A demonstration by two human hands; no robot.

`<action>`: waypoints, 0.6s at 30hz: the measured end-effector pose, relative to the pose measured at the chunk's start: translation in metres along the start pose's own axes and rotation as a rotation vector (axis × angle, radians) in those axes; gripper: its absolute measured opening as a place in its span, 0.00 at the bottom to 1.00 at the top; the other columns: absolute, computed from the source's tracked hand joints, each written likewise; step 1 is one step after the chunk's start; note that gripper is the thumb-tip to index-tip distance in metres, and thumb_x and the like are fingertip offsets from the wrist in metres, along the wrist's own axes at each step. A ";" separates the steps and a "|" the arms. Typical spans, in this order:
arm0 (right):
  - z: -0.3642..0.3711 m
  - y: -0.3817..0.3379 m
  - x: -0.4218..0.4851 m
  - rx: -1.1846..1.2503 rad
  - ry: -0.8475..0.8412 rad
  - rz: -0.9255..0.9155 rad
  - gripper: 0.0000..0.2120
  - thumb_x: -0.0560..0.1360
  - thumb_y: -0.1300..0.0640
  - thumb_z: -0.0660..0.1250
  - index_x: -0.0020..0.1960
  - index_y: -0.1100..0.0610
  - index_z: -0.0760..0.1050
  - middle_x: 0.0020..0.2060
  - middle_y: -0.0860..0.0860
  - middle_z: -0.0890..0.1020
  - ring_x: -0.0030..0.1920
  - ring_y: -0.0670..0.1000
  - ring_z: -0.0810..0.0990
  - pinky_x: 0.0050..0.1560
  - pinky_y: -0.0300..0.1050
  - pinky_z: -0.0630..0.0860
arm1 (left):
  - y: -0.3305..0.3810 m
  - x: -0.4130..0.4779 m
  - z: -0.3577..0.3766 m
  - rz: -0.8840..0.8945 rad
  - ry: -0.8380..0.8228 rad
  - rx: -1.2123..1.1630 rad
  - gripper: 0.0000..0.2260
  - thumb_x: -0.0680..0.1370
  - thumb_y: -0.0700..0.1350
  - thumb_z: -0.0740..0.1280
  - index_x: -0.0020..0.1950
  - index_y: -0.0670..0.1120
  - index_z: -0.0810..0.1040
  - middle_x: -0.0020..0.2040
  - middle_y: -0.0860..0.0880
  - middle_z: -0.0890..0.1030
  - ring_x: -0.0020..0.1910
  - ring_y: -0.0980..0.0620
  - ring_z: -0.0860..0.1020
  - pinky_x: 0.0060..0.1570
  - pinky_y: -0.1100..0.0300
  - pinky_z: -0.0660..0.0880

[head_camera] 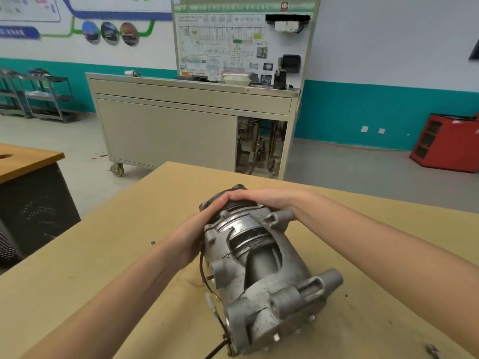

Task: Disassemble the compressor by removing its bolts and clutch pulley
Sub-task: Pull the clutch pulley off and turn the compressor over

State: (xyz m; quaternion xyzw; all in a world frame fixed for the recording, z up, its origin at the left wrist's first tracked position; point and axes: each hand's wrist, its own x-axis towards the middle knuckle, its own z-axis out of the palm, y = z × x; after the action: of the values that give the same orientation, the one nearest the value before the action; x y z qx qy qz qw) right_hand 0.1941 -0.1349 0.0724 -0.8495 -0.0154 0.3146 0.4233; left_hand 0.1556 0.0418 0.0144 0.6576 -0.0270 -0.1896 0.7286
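Observation:
A grey cutaway compressor (269, 275) lies on its side on the wooden table (103, 268), rear end nearest me. Its black grooved clutch pulley (239, 204) is at the far end. My left hand (191, 238) grips the pulley's left side, fingers wrapped under it. My right hand (261, 199) lies over the pulley's top, fingers curled round its far rim. Bolt heads (276, 336) show on the near end plate. A black wire with a white connector (211, 301) hangs at the left of the body.
A small metal part (432, 349) lies at the table's near right edge. Beyond the table stands a grey wheeled training cabinet (181, 125) with a wiring board. Another wooden table (23, 156) is to the left, a red box (448, 143) far right.

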 end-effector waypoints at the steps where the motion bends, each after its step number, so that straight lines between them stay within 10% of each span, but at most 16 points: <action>1: 0.001 0.000 0.005 0.004 -0.021 0.015 0.26 0.68 0.30 0.63 0.46 0.54 0.78 0.34 0.49 0.85 0.33 0.48 0.83 0.40 0.43 0.76 | -0.003 0.002 -0.002 -0.026 0.006 -0.010 0.34 0.61 0.66 0.73 0.61 0.47 0.79 0.54 0.47 0.84 0.54 0.49 0.82 0.59 0.51 0.74; 14: 0.000 -0.006 0.027 -0.085 -0.116 0.148 0.27 0.68 0.32 0.65 0.50 0.56 0.77 0.37 0.51 0.85 0.35 0.49 0.84 0.36 0.41 0.78 | -0.012 0.012 -0.018 -0.094 0.009 0.207 0.39 0.55 0.76 0.67 0.58 0.53 0.79 0.55 0.53 0.84 0.57 0.52 0.80 0.65 0.50 0.71; 18: -0.004 -0.016 0.019 -0.285 0.005 0.141 0.38 0.67 0.29 0.62 0.66 0.55 0.69 0.55 0.56 0.81 0.53 0.55 0.81 0.52 0.50 0.77 | 0.002 0.012 -0.027 -0.090 0.035 0.456 0.45 0.60 0.80 0.53 0.70 0.57 0.70 0.72 0.54 0.69 0.71 0.53 0.66 0.72 0.48 0.59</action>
State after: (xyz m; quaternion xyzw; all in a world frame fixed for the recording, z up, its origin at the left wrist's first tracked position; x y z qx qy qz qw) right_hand 0.2146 -0.1220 0.0757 -0.9006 0.0011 0.3362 0.2755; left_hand 0.1750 0.0641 0.0101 0.8088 -0.0273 -0.1995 0.5525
